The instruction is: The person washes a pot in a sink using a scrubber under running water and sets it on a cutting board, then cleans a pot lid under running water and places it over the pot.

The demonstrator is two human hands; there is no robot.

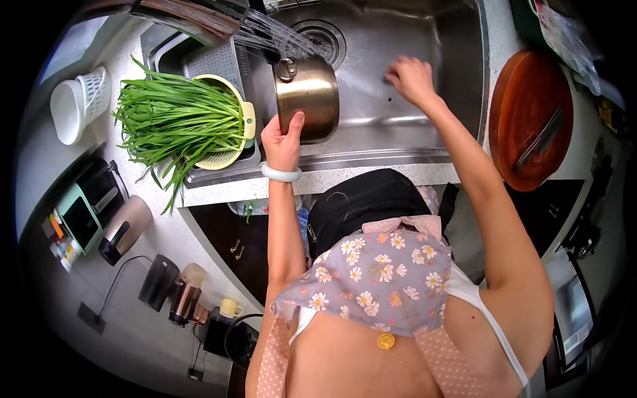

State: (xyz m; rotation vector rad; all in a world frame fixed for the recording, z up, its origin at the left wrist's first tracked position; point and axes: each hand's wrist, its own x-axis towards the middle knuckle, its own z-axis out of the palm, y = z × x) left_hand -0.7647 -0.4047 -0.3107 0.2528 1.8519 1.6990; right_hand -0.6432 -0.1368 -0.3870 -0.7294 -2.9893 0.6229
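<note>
My left hand [282,142] is closed on the near side of a shiny metal saucepan [306,99], thumb against its wall. The pan is tilted in the sink, its dark handle pointing away beneath the spray. Water streams from the faucet head [199,18] across the pan's far end toward the drain [322,43]. Over the sink's right half, my right hand [413,78] has its fingers curled. Something small and dark shows at its fingertips, too unclear to name. Left of the pan, long green chives [179,119] lie in a pale yellow colander [249,121].
The colander rests on a metal drain tray [212,60] at the sink's [458,79] left. On the right counter lies a round wooden cutting board [524,86] with a knife [544,136] on it. White baskets [79,106] and a kettle [126,229] stand at the left.
</note>
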